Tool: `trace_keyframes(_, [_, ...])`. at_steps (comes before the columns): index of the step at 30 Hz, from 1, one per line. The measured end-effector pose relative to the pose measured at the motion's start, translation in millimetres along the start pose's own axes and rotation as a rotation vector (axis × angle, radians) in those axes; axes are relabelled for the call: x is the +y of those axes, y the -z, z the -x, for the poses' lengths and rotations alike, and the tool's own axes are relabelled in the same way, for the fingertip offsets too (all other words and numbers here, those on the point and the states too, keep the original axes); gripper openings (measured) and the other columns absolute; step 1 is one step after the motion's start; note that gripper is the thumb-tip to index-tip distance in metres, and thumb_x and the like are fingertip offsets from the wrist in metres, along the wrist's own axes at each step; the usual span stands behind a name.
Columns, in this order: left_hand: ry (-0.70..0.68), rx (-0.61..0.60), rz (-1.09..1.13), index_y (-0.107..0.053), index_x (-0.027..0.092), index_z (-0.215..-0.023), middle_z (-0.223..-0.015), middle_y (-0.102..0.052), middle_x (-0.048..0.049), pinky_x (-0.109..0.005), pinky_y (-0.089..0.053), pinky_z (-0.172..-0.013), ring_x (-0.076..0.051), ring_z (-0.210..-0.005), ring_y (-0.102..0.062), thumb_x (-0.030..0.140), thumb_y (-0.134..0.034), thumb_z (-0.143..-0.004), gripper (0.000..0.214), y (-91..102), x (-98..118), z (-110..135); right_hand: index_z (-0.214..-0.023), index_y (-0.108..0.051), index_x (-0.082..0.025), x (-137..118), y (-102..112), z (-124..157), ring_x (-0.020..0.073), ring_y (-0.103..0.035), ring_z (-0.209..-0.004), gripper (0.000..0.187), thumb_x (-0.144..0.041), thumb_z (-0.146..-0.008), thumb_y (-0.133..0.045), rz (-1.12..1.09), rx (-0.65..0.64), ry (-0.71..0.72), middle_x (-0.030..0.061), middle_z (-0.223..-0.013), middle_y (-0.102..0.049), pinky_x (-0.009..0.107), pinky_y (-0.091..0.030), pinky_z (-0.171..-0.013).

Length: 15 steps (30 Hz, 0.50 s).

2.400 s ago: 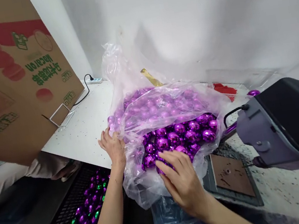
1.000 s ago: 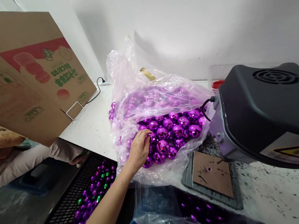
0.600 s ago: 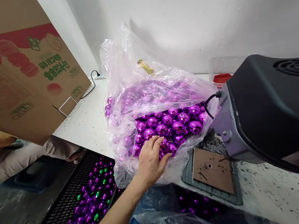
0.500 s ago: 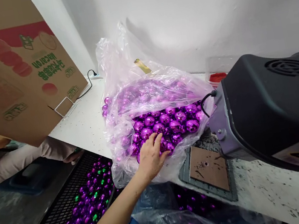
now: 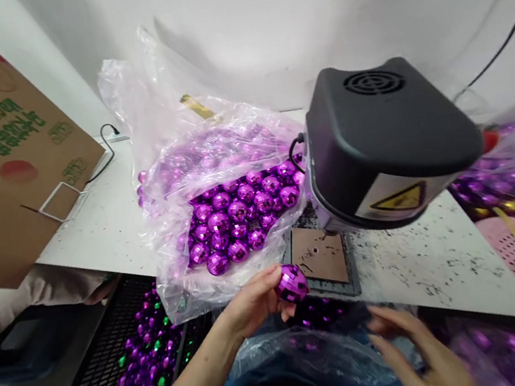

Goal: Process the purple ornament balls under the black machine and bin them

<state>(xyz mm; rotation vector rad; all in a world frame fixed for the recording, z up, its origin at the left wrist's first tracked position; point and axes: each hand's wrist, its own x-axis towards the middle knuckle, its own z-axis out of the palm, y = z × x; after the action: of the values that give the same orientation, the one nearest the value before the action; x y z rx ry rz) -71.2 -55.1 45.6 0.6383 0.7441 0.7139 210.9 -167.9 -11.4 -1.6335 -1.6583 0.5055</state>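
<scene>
Head view: two hands (image 5: 258, 301), one held ball (image 5: 292, 283).

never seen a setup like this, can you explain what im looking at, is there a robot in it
No robot: these are a person's two bare hands, seen by a camera worn on that person's head, looking forward and down.

The left hand has a shiny purple ball in its grip, just in front of the table edge. The right hand is open, with nothing visible in it.

On the white table lies a clear plastic bag of similar balls. Beside it is a black machine with a warning label; I can't tell its purpose. Near it lies a brown plate.
</scene>
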Motion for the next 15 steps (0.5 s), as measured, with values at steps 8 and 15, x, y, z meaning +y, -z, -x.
trace_keyframes(8, [0.037,0.067,-0.324,-0.065,0.020,-0.103,-0.079,-0.064,0.0017,-0.023,-0.045,-0.054,-0.012,-0.061,-0.058,0.072,-0.072,-0.086,0.056,-7.4,-15,5,-0.145,-0.054,-0.032,-86,-50,-66,0.0126,-0.063,-0.118,0.055,-0.036,-0.092,-0.071,-0.169,-0.110,0.317,0.0029,-0.128,-0.063,0.024,-0.059,-0.100])
trace_keyframes(15, [-0.181,0.152,-0.193,-0.063,0.023,-0.122,-0.113,-0.069,-0.0044,-0.029,-0.053,-0.088,-0.019,-0.101,-0.065,0.052,-0.087,-0.080,0.056,-22.2,-26,-9,-0.131,-0.054,-0.017,-71,-85,-61,0.0147,-0.062,-0.110,0.040,-0.036,-0.097,-0.062,-0.164,0.198,0.114,0.0109,-0.120,-0.060,0.027,-0.059,-0.093])
